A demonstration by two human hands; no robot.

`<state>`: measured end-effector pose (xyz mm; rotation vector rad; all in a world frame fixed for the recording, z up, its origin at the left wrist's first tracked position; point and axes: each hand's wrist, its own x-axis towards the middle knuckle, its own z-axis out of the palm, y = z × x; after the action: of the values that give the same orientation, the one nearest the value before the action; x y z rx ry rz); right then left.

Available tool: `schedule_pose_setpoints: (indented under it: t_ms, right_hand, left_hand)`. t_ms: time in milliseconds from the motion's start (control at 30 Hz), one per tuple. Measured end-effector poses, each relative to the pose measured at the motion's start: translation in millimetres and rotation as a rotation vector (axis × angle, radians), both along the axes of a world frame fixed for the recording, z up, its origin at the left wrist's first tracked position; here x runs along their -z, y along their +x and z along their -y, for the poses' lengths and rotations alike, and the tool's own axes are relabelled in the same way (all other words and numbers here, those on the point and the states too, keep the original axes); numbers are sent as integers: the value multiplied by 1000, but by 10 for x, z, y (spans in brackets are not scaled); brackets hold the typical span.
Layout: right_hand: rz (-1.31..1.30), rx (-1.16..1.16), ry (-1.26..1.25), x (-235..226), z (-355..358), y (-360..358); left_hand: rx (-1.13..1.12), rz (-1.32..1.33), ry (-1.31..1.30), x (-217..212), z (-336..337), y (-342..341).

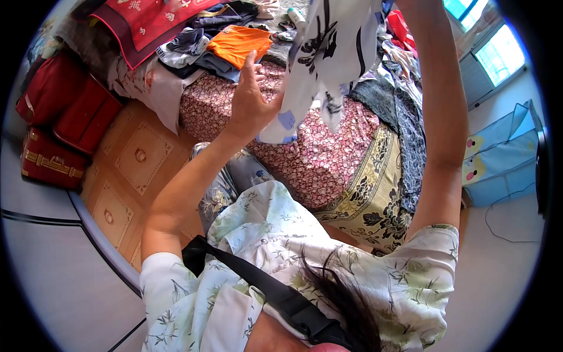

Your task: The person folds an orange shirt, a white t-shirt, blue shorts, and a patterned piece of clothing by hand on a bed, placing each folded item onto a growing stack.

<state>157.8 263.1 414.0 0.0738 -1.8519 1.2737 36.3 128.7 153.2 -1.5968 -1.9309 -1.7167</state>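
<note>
A white cloth (335, 47) with black and blue patterns, perhaps a garment, hangs in front of me from the top edge of the view. My raised right hand (413, 4) is at its upper right, mostly cut off by the frame; the cloth appears to hang from it. Beside the cloth's lower left side is my left hand (251, 101), index finger stretched up and thumb toward the fabric. Whether the thumb touches the cloth is hard to tell. Behind them, an orange folded garment (239, 46) lies on a pile of dark clothes (217, 63) on the bed.
The bed has a pink floral cover (316, 167) and a gold-black patterned cloth (369, 193) at its near side. A red blanket (155, 26) lies far left. Red suitcases (53, 158) stand on the left by the tiled floor (141, 155). A light blue fabric organizer (498, 155) is at right.
</note>
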Motion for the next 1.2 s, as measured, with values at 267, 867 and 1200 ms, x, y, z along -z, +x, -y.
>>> schedule_pose_setpoints:
  t_ms: [267, 867, 1200]
  right_hand:
    - [256, -176, -211, 34, -246, 86]
    - [72, 711, 427, 181, -320, 728]
    - [284, 596, 589, 344, -1320, -295]
  left_hand:
    - [386, 250, -66, -48, -353, 112]
    - [429, 453, -41, -1136, 123, -1431]
    - [-117, -82, -385, -2483, 541, -1743]
